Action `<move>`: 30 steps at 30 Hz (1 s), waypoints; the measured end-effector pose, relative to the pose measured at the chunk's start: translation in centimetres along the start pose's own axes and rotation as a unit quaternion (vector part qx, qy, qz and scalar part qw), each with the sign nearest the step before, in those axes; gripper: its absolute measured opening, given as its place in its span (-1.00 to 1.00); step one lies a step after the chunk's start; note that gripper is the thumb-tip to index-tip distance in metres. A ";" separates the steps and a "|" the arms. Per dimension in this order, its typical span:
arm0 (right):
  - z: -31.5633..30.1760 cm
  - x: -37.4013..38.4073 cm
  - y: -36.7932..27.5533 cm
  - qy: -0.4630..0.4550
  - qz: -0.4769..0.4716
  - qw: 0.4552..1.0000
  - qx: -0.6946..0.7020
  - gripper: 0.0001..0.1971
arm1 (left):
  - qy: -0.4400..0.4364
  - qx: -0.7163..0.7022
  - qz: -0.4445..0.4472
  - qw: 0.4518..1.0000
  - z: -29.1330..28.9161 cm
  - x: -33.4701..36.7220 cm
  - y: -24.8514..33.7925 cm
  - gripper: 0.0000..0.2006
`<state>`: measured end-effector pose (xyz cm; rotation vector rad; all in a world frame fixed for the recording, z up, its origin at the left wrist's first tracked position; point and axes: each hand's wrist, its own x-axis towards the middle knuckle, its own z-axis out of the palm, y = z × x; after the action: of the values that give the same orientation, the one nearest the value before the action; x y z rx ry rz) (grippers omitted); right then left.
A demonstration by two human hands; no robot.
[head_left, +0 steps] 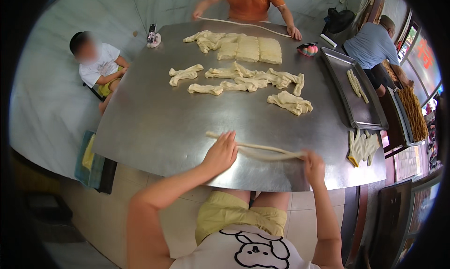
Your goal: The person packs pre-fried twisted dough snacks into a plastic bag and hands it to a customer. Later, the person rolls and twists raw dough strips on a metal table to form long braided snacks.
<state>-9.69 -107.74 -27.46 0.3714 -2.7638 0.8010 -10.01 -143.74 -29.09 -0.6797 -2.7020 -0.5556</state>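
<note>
A thin pale dough rope [267, 148] lies near the front edge of the steel table, doubled into two strands to the right and blurred by motion. My left hand [222, 150] rests flat over its left part, fingers stretched out, and a short end sticks out beyond them. At the right, my right hand [314, 166] is closed around the end where the strands meet. Beyond my hands lie several twisted dough pieces [253, 78] and one lump of dough [289, 103]. Farther back sits a thick dough slab [248, 49] cut into blocks.
Across the steel table [154, 119], a person in orange [250, 1] stretches another dough rope [243, 24]. A metal tray [340, 81] with dough twists stands right, near white gloves [362, 147]. Phones [151, 33] stand at the far corners. A seated person [101, 62] is left.
</note>
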 end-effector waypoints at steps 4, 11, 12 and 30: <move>1.6 3.8 -2.4 0.053 -0.012 0.994 -0.097 -0.79 | 0.044 0.066 0.026 0.997 2.1 6.1 -3.5 -0.56; -0.8 -2.3 -1.1 -0.024 -0.111 0.993 -0.044 -0.70 | -0.040 0.004 0.059 0.997 -1.6 -2.1 1.5 -0.53; -0.2 -1.6 0.0 -0.024 -0.036 0.999 0.005 -0.69 | 0.000 0.006 0.018 1.000 -0.6 -1.0 1.6 -0.56; -0.8 2.7 -1.6 0.050 -0.002 0.994 -0.098 -0.80 | -0.022 0.079 0.079 0.994 2.1 7.7 0.9 -0.52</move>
<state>-11.66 -109.06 -25.21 0.2889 -2.7151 0.5246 -16.48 -139.10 -27.81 -0.8607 -2.6668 -0.2884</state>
